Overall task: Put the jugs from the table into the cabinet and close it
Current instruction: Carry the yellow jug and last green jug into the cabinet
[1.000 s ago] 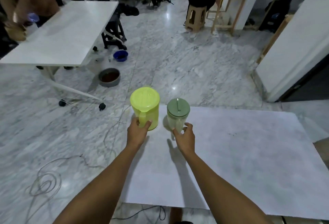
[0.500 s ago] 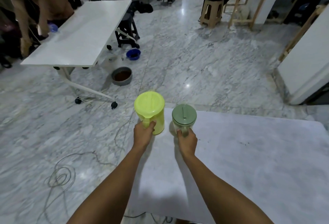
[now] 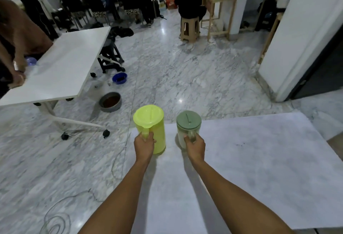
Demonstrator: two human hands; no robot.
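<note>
A lime-yellow jug (image 3: 151,128) with a matching lid stands at the far left corner of the white table (image 3: 259,168). My left hand (image 3: 144,144) is wrapped around its handle. Beside it to the right is a clear jug with a sage-green lid (image 3: 188,123). My right hand (image 3: 195,146) is closed on that jug's handle. Both jugs are upright; whether they rest on the tabletop or are just lifted I cannot tell. No cabinet is clearly in view.
Marble floor lies beyond the table's far edge. A second white table on wheels (image 3: 61,64) stands at the left, with a grey bowl (image 3: 110,102) and a blue bowl (image 3: 119,78) on the floor by it. Cables (image 3: 55,220) trail at lower left. People and stools at the back.
Both hands went from touching the jugs to closing fully around the handles. My head has tilted up, so more of the room shows.
</note>
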